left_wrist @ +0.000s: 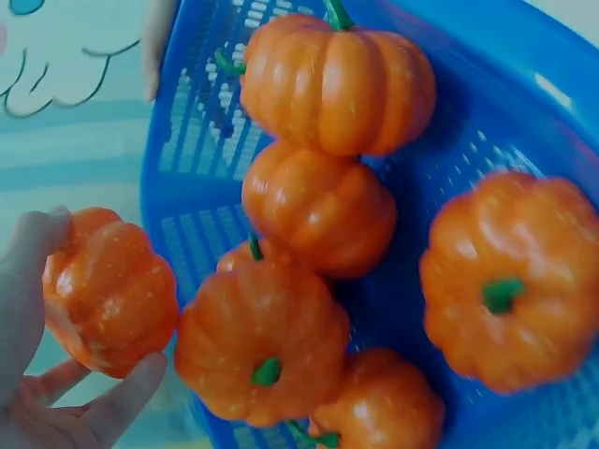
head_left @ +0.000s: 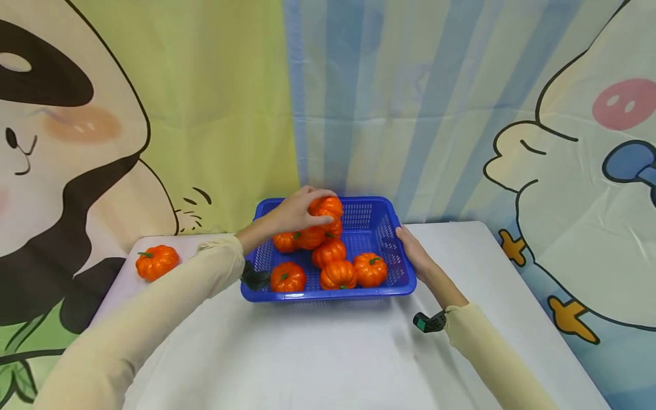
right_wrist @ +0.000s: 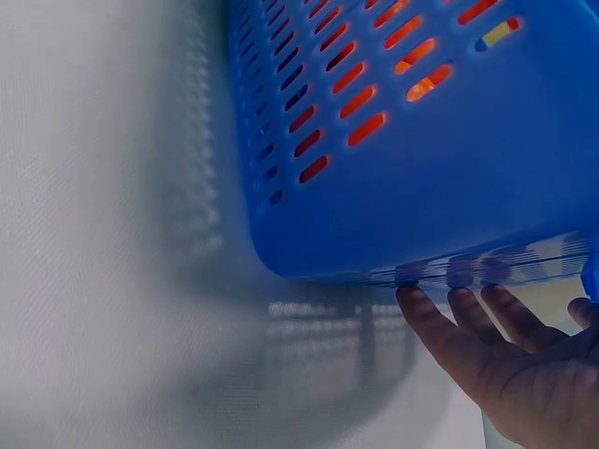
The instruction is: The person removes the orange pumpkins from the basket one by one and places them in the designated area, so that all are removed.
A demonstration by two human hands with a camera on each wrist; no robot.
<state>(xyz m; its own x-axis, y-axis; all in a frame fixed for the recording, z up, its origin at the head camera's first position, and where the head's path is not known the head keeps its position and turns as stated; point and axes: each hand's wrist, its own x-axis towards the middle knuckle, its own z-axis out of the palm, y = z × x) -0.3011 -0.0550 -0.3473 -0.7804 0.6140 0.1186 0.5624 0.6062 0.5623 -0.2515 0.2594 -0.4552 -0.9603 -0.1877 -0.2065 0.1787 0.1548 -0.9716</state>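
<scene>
My left hand [head_left: 303, 209] holds a small orange pumpkin [head_left: 328, 207] above the back of the blue plastic basket [head_left: 335, 296]. In the left wrist view its fingers and thumb are spread around that pumpkin [left_wrist: 110, 292], close beside another pumpkin [left_wrist: 262, 341] in the pile. Several more pumpkins with green stems lie in the basket, among them one pumpkin [head_left: 288, 278] at the front left and one pumpkin [head_left: 371, 269] at the front right. Against the basket's right outer side rests my right hand [head_left: 416, 250]. Its extended fingers [right_wrist: 435, 327] touch the wall from outside in the right wrist view.
One more pumpkin [head_left: 158, 262] sits on the white table [head_left: 328, 353] at the far left, outside the basket. Behind the table hangs a curtain [head_left: 348, 102] printed with cartoon animals. A dark wrist device [head_left: 429, 322] is at the right sleeve.
</scene>
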